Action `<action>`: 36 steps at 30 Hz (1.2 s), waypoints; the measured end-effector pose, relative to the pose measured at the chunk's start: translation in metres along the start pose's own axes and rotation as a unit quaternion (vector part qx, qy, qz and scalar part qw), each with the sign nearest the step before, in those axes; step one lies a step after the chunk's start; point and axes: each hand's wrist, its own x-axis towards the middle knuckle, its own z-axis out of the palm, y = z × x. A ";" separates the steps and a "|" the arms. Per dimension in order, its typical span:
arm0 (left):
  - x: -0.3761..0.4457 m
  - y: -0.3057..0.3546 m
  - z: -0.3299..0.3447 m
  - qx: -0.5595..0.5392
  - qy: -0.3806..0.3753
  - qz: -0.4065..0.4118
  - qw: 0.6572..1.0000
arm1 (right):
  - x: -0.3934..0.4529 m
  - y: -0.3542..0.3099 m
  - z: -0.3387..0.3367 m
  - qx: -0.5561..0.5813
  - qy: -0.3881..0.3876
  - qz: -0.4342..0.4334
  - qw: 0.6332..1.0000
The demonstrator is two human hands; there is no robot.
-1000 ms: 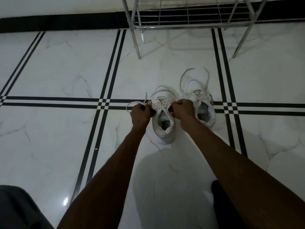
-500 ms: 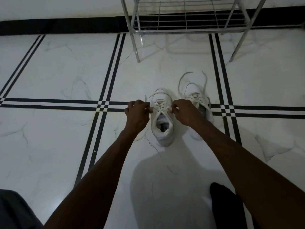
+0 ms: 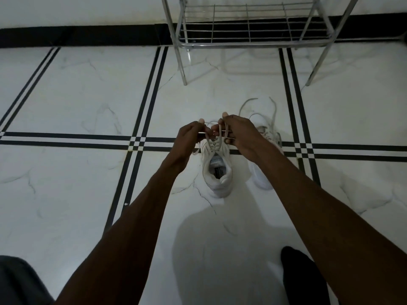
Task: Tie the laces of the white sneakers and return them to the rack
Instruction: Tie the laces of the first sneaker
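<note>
At the bottom of the frame, a dark trouser leg (image 3: 19,280) sat at lower left and a black sock (image 3: 301,276) at lower right, on the white marble floor (image 3: 66,183) with its black stripes. Both forearms reached up to mid-frame. There the left hand (image 3: 189,137) and the right hand (image 3: 240,133) were closed on the laces (image 3: 212,143) of the nearer sneaker (image 3: 217,170), pinching them taut above its tongue. Just right of it, partly hidden by the right arm, stood the second sneaker (image 3: 262,179), its laces loose. At the top edge stood the metal rack (image 3: 248,29) against the black skirting.
</note>
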 end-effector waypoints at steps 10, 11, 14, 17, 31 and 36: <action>-0.001 -0.017 0.003 0.029 -0.012 0.001 1.000 | 0.004 0.024 -0.006 -0.085 -0.001 -0.018 0.996; -0.001 -0.019 0.001 0.038 -0.017 0.006 0.999 | 0.005 0.025 -0.006 -0.096 0.001 -0.023 0.995; -0.001 -0.019 -0.001 0.068 -0.035 0.012 0.997 | 0.005 0.025 -0.006 -0.098 0.031 -0.019 0.995; -0.003 -0.015 -0.003 0.101 -0.052 0.023 0.993 | 0.007 0.021 -0.003 -0.068 0.087 0.019 0.994; 0.006 -0.001 0.009 0.252 -0.022 0.025 0.967 | -0.007 0.017 -0.006 -0.145 -0.068 -0.069 0.985; 0.007 -0.006 0.010 0.259 -0.040 0.054 0.963 | 0.002 0.021 0.003 -0.105 0.063 -0.062 0.991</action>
